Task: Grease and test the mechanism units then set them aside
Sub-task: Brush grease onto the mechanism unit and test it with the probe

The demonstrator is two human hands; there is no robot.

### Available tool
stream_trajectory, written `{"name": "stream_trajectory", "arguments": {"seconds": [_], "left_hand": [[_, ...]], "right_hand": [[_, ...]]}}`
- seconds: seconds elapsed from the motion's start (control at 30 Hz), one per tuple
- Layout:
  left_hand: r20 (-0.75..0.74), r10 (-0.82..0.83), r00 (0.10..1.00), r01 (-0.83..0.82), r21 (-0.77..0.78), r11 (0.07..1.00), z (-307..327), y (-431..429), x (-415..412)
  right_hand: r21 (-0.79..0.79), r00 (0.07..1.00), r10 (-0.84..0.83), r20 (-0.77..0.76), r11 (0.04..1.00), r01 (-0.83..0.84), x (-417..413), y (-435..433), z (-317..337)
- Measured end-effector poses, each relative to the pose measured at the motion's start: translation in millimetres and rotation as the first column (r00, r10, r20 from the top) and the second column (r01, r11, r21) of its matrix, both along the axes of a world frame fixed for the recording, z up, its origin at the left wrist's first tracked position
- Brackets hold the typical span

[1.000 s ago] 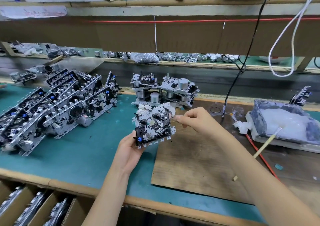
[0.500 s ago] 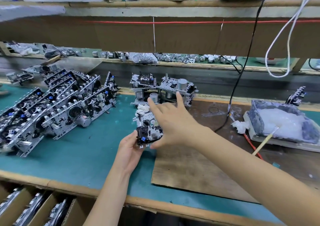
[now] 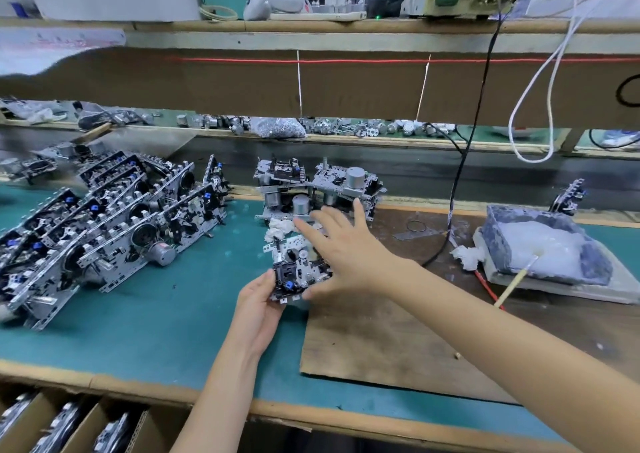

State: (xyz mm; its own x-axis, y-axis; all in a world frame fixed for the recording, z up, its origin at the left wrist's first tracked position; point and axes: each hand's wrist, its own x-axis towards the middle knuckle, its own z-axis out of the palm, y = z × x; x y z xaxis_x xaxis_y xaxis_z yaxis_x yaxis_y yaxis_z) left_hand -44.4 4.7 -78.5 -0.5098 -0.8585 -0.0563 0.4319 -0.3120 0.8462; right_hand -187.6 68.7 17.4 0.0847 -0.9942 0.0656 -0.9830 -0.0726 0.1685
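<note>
Mechanism unit (image 3: 294,267) held mid-bench (image 3: 138,381) by one hand

A heap of mechanism units (image 3: 114,230) lies on the green mat (image 3: 166,321) toward the bench's left edge; the left hand (image 3: 258,305) grips the held unit's lower left corner, at the wooden board's (image 3: 398,341) left edge; the right hand (image 3: 346,251) spreads straight fingers over its right side; a grease tray (image 3: 502,227) with a brush (image 3: 516,281) sits near the right edge.
</note>
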Motion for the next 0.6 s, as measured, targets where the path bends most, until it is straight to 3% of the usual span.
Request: {"name": "stream_trajectory", "arguments": {"seconds": [0.1, 0.17, 0.37, 0.5, 0.6], "left_hand": [[-0.018, 0.023, 1.0, -0.023, 0.016, 1.0, -0.8, -1.1, 1.8], [-0.025, 0.026, 0.999, -0.025, 0.032, 0.999, -1.8, -1.7, 1.7], [-0.013, -0.006, 1.0, 0.006, 0.017, 1.0, -6.6, -4.4, 1.1], [-0.008, -0.019, 1.0, 0.019, 0.001, 1.0, -7.8, -6.0, 1.4], [-0.007, -0.023, 1.0, 0.023, -0.007, 1.0, -9.6, -7.0, 0.8]], "right_hand": [[-0.191, 0.958, -0.049, 0.283, 0.976, 0.107, -16.2, 18.3, 14.2], [-0.234, 0.914, -0.14, 0.38, 0.942, 0.242, -31.6, 34.2, 21.5], [0.114, 0.78, -0.616, 0.11, 0.788, 0.606, -75.7, 92.3, 15.4], [0.321, 0.681, -0.732, -0.009, 0.643, 0.695, -94.7, 126.7, 1.5], [0.422, 0.661, -0.748, 0.058, 0.618, 0.663, -102.8, 141.9, -6.0]]}}
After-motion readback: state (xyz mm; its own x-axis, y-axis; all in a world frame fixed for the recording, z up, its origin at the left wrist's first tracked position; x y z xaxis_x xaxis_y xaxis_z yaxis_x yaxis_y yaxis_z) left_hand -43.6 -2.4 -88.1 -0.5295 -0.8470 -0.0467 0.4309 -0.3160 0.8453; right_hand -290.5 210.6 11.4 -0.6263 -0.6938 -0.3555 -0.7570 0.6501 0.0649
